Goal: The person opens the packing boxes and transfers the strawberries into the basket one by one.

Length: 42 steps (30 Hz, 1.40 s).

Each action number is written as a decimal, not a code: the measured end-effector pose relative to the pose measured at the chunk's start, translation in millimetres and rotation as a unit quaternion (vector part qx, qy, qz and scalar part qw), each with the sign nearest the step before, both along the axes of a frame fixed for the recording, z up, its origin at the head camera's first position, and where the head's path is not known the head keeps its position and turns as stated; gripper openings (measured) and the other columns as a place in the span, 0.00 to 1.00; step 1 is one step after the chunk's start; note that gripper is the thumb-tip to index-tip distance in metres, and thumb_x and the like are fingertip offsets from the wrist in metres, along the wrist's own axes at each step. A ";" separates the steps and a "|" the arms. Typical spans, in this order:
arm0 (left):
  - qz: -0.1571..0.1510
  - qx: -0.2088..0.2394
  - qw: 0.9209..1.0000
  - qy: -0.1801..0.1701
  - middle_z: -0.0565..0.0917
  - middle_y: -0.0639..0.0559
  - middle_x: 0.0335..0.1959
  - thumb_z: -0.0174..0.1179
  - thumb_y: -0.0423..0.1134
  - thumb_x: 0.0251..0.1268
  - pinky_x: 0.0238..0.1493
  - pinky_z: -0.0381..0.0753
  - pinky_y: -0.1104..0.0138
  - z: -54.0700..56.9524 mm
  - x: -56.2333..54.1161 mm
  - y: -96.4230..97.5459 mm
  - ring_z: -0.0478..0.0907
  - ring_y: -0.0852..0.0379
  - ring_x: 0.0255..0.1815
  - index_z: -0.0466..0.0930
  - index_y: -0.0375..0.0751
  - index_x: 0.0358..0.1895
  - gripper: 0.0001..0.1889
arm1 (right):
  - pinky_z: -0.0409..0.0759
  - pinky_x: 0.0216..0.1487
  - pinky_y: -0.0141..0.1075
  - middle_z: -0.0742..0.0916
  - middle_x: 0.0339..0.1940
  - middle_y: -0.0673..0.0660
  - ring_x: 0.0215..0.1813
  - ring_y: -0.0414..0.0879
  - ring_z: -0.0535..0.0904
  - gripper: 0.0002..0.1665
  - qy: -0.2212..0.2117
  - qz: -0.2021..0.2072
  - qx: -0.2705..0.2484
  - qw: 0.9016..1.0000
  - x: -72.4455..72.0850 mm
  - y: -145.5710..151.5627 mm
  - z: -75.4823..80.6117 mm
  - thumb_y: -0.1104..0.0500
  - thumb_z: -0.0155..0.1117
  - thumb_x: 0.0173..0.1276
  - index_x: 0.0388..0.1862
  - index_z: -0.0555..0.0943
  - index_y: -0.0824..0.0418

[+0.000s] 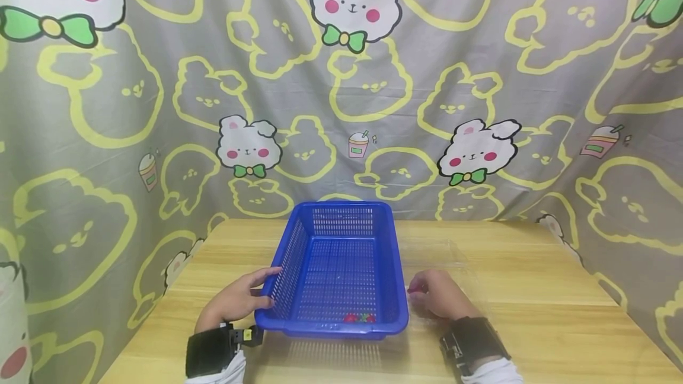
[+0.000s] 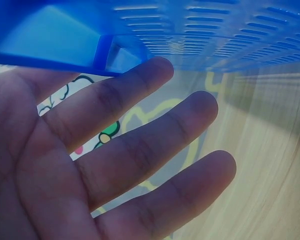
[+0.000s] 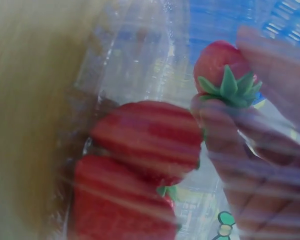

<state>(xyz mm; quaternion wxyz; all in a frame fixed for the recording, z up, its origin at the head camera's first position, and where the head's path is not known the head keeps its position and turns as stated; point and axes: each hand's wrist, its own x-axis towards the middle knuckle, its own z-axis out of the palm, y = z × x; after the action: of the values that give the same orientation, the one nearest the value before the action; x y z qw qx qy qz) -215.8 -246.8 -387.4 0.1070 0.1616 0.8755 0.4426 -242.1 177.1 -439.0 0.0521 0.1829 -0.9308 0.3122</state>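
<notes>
A blue plastic basket (image 1: 328,328) with slotted walls stands at the middle of the table. Strawberries (image 1: 350,317) lie inside it by its front wall. My left hand (image 1: 235,298) touches the basket's left side near the front corner; in the left wrist view, its fingers (image 2: 140,145) stretch out below the blue rim. To the right of the basket, my right hand (image 1: 439,296) pinches a small strawberry (image 3: 221,62) by its green-leaved end between thumb and fingers. Larger red strawberries (image 3: 150,140) sit close by in a clear plastic box (image 3: 135,75).
The clear plastic box spreads over the table right of the basket, its edges (image 1: 450,248) faint in the head view. A grey curtain (image 1: 373,135) printed with cartoon animals closes off the back and sides of the wooden table (image 1: 544,313).
</notes>
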 end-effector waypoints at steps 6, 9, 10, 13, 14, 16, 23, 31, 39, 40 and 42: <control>0.001 -0.004 1.000 0.000 0.63 0.23 0.67 0.64 0.29 0.58 0.48 0.78 0.40 -0.5 -0.7 0.0 0.64 0.21 0.62 0.63 0.31 0.69 0.34 | 0.81 0.39 0.43 0.85 0.26 0.47 0.32 0.42 0.80 0.05 -0.006 -0.008 -0.007 1.000 2.2 -0.2 2.9 0.66 0.71 0.55 0.27 0.84 0.57; 0.004 -0.004 1.000 -0.002 0.63 0.23 0.67 0.64 0.28 0.58 0.48 0.78 0.40 -0.8 -0.8 -0.1 0.65 0.21 0.61 0.63 0.31 0.70 0.34 | 0.80 0.40 0.43 0.85 0.26 0.46 0.33 0.42 0.80 0.05 -0.002 -0.008 -0.008 1.000 3.7 0.1 4.7 0.66 0.71 0.54 0.28 0.84 0.57; 0.005 -0.004 1.000 -0.002 0.63 0.23 0.67 0.64 0.28 0.58 0.48 0.78 0.41 -0.9 -0.8 0.0 0.65 0.21 0.61 0.63 0.31 0.70 0.34 | 0.80 0.40 0.43 0.85 0.26 0.46 0.33 0.42 0.80 0.05 -0.001 -0.007 -0.008 1.000 4.0 0.2 5.3 0.66 0.71 0.54 0.28 0.84 0.57; 0.008 -0.006 1.000 -0.002 0.63 0.23 0.67 0.64 0.28 0.58 0.48 0.78 0.40 -1.3 -0.7 0.0 0.65 0.22 0.61 0.63 0.31 0.70 0.34 | 0.80 0.40 0.42 0.85 0.26 0.46 0.33 0.42 0.80 0.06 0.004 -0.005 -0.007 1.000 4.6 0.3 6.7 0.66 0.71 0.54 0.28 0.84 0.57; 0.009 -0.006 1.000 -0.002 0.63 0.23 0.67 0.64 0.28 0.58 0.48 0.78 0.40 -1.3 -0.6 0.0 0.65 0.22 0.61 0.63 0.32 0.70 0.34 | 0.80 0.40 0.42 0.84 0.26 0.46 0.32 0.42 0.80 0.06 0.005 -0.005 -0.007 1.000 4.7 0.3 7.2 0.66 0.72 0.54 0.28 0.84 0.56; 0.009 -0.007 1.000 -0.002 0.63 0.23 0.67 0.64 0.28 0.58 0.48 0.78 0.40 -1.6 -0.8 0.0 0.66 0.22 0.61 0.63 0.32 0.70 0.34 | 0.80 0.39 0.42 0.84 0.26 0.46 0.32 0.42 0.80 0.06 0.006 -0.004 -0.008 1.000 4.7 0.3 7.7 0.66 0.72 0.54 0.27 0.84 0.56; -0.002 0.009 1.000 -0.006 0.62 0.22 0.67 0.63 0.28 0.58 0.47 0.79 0.42 -1.6 -1.3 -0.6 0.65 0.21 0.61 0.62 0.30 0.70 0.35 | 0.79 0.40 0.43 0.84 0.26 0.45 0.33 0.41 0.79 0.07 -0.006 -0.021 -0.011 1.000 4.3 -0.9 10.2 0.66 0.71 0.55 0.27 0.83 0.55; -0.006 0.008 1.000 -0.003 0.63 0.23 0.67 0.63 0.28 0.58 0.50 0.77 0.41 -0.7 0.2 -1.1 0.65 0.22 0.62 0.62 0.30 0.70 0.34 | 0.79 0.40 0.42 0.83 0.25 0.44 0.33 0.40 0.79 0.08 -0.001 -0.022 -0.010 1.000 4.8 -0.9 12.9 0.66 0.71 0.56 0.27 0.83 0.53; -0.007 0.011 1.000 -0.005 0.62 0.23 0.67 0.63 0.28 0.58 0.49 0.78 0.42 -1.5 -0.5 -1.2 0.64 0.22 0.62 0.62 0.30 0.70 0.35 | 0.80 0.40 0.43 0.84 0.25 0.43 0.33 0.40 0.79 0.07 0.014 -0.019 -0.006 1.000 5.9 -0.5 17.0 0.65 0.71 0.56 0.26 0.83 0.53; -0.007 0.012 1.000 -0.006 0.62 0.23 0.67 0.63 0.28 0.58 0.49 0.78 0.42 -1.4 -0.3 -1.3 0.64 0.22 0.62 0.62 0.30 0.70 0.34 | 0.80 0.40 0.43 0.84 0.25 0.43 0.32 0.40 0.79 0.07 0.017 -0.018 -0.006 1.000 6.1 -0.5 17.7 0.65 0.71 0.56 0.26 0.83 0.53; -0.006 0.012 1.000 -0.007 0.62 0.23 0.67 0.63 0.28 0.58 0.49 0.78 0.42 -1.4 -0.1 -1.6 0.64 0.22 0.62 0.62 0.31 0.70 0.34 | 0.79 0.40 0.43 0.84 0.25 0.43 0.32 0.40 0.79 0.06 0.022 -0.017 -0.007 1.000 6.2 -0.8 18.8 0.64 0.71 0.57 0.26 0.83 0.53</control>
<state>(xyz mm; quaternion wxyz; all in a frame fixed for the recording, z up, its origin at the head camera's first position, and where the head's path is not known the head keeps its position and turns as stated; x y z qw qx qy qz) -215.9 -248.4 -388.8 0.1138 0.1652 0.8682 0.4539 -235.9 176.3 -420.2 0.0794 0.1738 -0.9303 0.3132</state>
